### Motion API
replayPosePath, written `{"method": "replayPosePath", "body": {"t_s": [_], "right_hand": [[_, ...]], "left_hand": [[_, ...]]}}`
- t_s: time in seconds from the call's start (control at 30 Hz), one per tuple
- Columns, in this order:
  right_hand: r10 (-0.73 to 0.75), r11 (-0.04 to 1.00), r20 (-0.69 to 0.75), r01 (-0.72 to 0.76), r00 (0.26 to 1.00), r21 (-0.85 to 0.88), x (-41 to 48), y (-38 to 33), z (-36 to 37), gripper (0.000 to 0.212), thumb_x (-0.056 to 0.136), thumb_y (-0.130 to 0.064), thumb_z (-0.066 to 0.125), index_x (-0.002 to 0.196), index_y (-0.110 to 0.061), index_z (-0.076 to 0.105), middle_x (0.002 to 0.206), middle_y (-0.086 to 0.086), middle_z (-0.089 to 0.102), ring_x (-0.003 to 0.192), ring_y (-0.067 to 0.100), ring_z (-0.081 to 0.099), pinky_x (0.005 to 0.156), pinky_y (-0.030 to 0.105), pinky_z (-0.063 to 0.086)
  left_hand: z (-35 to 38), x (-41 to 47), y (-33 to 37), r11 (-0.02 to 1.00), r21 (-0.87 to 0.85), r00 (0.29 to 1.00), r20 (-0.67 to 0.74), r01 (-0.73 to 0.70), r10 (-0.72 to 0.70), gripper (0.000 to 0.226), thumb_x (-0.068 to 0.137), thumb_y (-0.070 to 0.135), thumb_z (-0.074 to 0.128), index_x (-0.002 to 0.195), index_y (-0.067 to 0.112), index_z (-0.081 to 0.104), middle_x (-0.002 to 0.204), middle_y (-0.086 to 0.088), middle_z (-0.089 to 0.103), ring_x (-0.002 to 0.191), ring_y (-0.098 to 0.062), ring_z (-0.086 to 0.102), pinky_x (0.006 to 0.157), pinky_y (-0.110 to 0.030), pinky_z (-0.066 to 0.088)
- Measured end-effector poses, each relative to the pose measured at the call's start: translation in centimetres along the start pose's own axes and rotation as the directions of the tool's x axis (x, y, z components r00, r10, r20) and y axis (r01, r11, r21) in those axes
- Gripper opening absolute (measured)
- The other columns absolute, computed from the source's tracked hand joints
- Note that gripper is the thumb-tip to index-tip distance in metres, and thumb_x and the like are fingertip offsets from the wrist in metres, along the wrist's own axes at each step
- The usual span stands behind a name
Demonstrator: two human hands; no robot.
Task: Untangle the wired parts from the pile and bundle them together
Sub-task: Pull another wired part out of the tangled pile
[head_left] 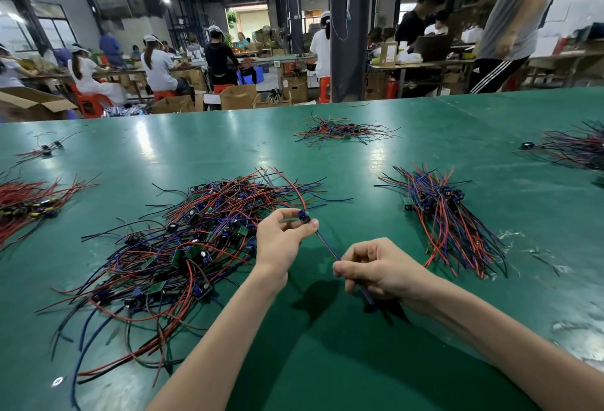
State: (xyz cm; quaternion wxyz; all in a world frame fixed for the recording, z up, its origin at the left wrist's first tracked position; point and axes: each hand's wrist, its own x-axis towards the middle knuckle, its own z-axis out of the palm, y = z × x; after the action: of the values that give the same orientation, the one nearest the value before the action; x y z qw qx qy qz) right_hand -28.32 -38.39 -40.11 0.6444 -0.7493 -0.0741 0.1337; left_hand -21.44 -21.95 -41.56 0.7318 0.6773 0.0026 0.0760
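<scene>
Left hand [279, 240] pinches a small blue wired part [304, 216] just right of the tangled pile [183, 247]. Right hand [376, 268] grips its blue-purple wires [327, 246], pulled taut. Sorted bundle [444, 214] lies far right on green table [327, 361].

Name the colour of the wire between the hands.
Blue-purple; head view shows the wire running from the part in the left hand to the right hand.

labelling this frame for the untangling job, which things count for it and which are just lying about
In the job: tangled pile, wired part pinched by left hand and right hand, sorted bundle.
Lying about: far wire heap, red wire heap, cardboard box.
</scene>
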Motion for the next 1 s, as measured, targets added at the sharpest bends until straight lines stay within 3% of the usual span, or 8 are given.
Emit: {"method": "replayPosePath", "body": {"t_s": [0.17, 0.47, 0.6, 0.9, 1.0], "right_hand": [[0.068, 0.994, 0.023, -0.066, 0.997, -0.085, -0.4, -0.1, 0.1, 0.02, 0.088, -0.016, 0.065, 0.072, -0.007, 0.058, 0.045, 0.003, 0.057, 0.027, 0.006, 0.026, 0.032, 0.011, 0.02], [0.072, 0.987, 0.061, -0.062, 0.995, -0.151, -1.0, -0.7, 0.0, 0.009, 0.092, -0.009, 0.059, 0.084, -0.008, 0.055, 0.057, 0.006, 0.053, 0.032, 0.004, 0.038, 0.031, 0.014, 0.023], [0.092, 0.976, 0.097, -0.071, 0.991, -0.206, -0.9, -0.8, -0.2, 0.012, 0.095, -0.014, 0.056, 0.084, -0.012, 0.05, 0.05, -0.002, 0.046, 0.032, 0.004, 0.027, 0.032, 0.014, 0.02], [0.238, 0.965, -0.002, -0.237, 0.971, -0.11, -0.2, -0.6, -1.1, 0.012, 0.093, -0.01, 0.057, 0.083, -0.009, 0.051, 0.044, 0.0, 0.04, 0.03, 0.004, 0.02, 0.03, 0.011, 0.015], [0.279, 0.958, -0.009, -0.278, 0.96, -0.071, 0.0, -0.6, -1.3, 0.012, 0.093, -0.008, 0.057, 0.082, -0.008, 0.052, 0.042, 0.0, 0.04, 0.027, 0.004, 0.018, 0.03, 0.01, 0.014]], "left_hand": [[-0.6, 0.5, -0.3, 1.0, 0.018, 0.998, -0.063, -0.01, 0.011, 0.025, 0.072, 0.005, 0.08, 0.084, 0.016, 0.061, 0.071, 0.003, 0.058, 0.059, -0.001, 0.052, 0.053, -0.008, 0.042], [-0.9, 0.8, -0.6, 1.0, 0.004, 0.998, -0.066, 0.011, -0.011, 0.025, 0.073, 0.005, 0.079, 0.086, 0.017, 0.061, 0.075, 0.001, 0.057, 0.065, -0.006, 0.051, 0.052, -0.007, 0.042], [-0.8, 0.7, -0.8, 1.0, 0.014, 0.999, -0.054, 0.001, 0.0, 0.025, 0.074, 0.006, 0.079, 0.085, 0.018, 0.06, 0.07, 0.004, 0.054, 0.061, -0.005, 0.05, 0.055, -0.009, 0.042], [-0.4, 0.6, -0.5, 0.996, -0.083, 0.998, -0.038, 0.037, -0.04, 0.021, 0.078, 0.001, 0.074, 0.09, 0.009, 0.058, 0.071, -0.003, 0.051, 0.061, -0.009, 0.058, 0.054, -0.019, 0.053], [-0.2, 0.5, 0.0, 0.969, -0.227, 0.993, -0.034, 0.099, -0.109, 0.023, 0.078, -0.006, 0.071, 0.087, 0.008, 0.055, 0.07, -0.006, 0.056, 0.054, -0.011, 0.062, 0.053, -0.02, 0.053]]}}
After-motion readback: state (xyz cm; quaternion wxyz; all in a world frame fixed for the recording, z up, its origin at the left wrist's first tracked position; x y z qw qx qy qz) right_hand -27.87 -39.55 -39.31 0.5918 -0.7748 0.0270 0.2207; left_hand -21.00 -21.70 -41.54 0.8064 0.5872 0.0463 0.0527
